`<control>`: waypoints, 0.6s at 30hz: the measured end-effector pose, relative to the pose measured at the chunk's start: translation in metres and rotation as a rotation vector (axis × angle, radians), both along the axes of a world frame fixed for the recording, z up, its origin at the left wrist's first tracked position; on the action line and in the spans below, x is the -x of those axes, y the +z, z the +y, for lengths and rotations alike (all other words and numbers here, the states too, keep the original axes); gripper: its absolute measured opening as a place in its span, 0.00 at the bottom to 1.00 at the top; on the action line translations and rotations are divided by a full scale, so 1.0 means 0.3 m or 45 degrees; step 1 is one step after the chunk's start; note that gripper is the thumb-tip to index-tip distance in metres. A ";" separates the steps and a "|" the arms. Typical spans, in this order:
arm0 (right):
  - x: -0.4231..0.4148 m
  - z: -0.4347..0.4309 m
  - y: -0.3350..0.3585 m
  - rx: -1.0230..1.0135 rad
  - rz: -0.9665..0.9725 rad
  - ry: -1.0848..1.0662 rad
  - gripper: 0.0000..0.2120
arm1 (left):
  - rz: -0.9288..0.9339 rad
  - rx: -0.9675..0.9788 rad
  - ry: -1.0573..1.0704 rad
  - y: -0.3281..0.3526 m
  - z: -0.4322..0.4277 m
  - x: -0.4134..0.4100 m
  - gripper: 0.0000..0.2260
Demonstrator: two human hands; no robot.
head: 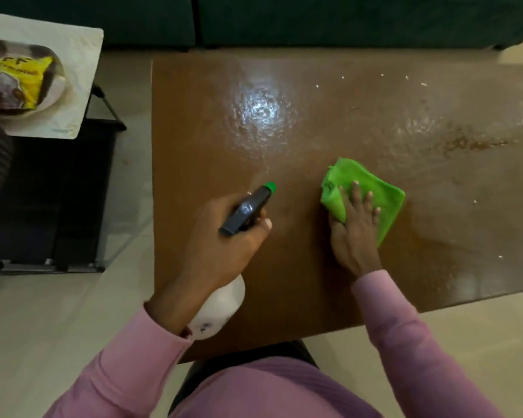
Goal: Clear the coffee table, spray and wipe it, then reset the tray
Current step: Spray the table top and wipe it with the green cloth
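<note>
At the far left, off the coffee table (212,140), the tray (58,86) sits on a white mat (82,52) with a yellow packet (18,75) in it, so the clearing looks done and the step in hand is spraying and wiping. The left hand (221,245) is curled round the neck of the spray bottle (224,309), near the table's near-left edge, with the green nozzle aimed toward the far side. Just beyond it a wet sheen (263,107) covers the far-left part of the top. To the right, well apart from the other hand, the right hand (354,233) lies flat with fingers spread on the green cloth (372,182), pressing it to the wood. To do this well, the cloth probably should run in long overlapping strokes with even palm pressure, gathering the pale crumbs (424,84) and the dark smear (465,143) farther right toward one edge instead of scattering them. The bottle is best kept upright and clear of the wiped path.
</note>
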State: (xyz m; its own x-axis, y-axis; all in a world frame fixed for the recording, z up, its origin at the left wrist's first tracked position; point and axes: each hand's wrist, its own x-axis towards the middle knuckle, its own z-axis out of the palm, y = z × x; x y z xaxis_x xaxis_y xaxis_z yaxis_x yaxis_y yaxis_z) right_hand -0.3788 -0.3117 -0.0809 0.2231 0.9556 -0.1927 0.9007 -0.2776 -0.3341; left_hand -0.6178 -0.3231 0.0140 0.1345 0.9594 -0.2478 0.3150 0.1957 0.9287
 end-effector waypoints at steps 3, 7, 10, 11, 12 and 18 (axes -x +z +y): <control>0.225 -0.042 0.006 -0.008 0.002 0.403 0.37 | -0.025 -0.118 0.103 0.001 0.042 0.020 0.03; 0.244 -0.087 -0.010 -0.012 -0.079 0.562 0.38 | -0.056 -0.137 0.210 -0.008 0.090 0.032 0.03; 0.124 -0.050 -0.015 -0.039 -0.074 0.503 0.39 | -0.061 -0.075 0.253 -0.020 0.100 0.043 0.04; 0.095 -0.028 -0.013 -0.031 -0.069 0.475 0.40 | -0.055 -0.067 0.260 -0.023 0.102 0.044 0.04; 0.081 -0.005 -0.011 -0.020 -0.063 0.447 0.40 | -0.046 -0.064 0.267 -0.024 0.105 0.045 0.06; 0.292 0.062 0.000 0.006 -0.089 0.667 0.38 | -0.072 -0.059 0.316 -0.037 0.142 0.049 0.04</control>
